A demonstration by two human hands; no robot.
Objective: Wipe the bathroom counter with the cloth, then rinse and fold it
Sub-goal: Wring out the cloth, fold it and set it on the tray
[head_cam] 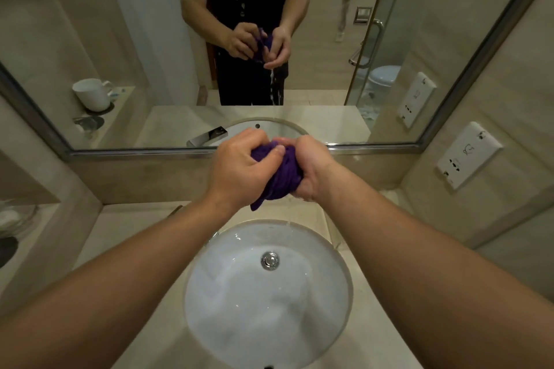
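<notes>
Cloth: purple, bunched and twisted into a tight wad, held between both hands in the air over the far rim of the sink; a short loose tail hangs out toward 6 o'clock.
Left hand: back of the hand faces the camera, fingers curled round the cloth's left end, thumb pressed onto the top of the wad.
Right hand: closed in a fist round the cloth's right end, wrist bent inward, knuckles just beside the left fingertips.
Forearms: bare; the left comes in from 7 o'clock, the right from 5 o'clock, and they converge at the cloth.
Sink: round white basin at 6 o'clock from the hands, its surface wet.
Drain: chrome plug, toward 12 o'clock inside the basin.
Counter: beige stone around the basin.
Mirror: metal-framed, at 12 o'clock behind the hands; it reflects both hands clenched on the cloth with a thin trickle of water falling from it.
Socket plate: white, on the side wall at 3 o'clock.
Mug: white, seen in the mirror at 10 o'clock, on a ledge.
</notes>
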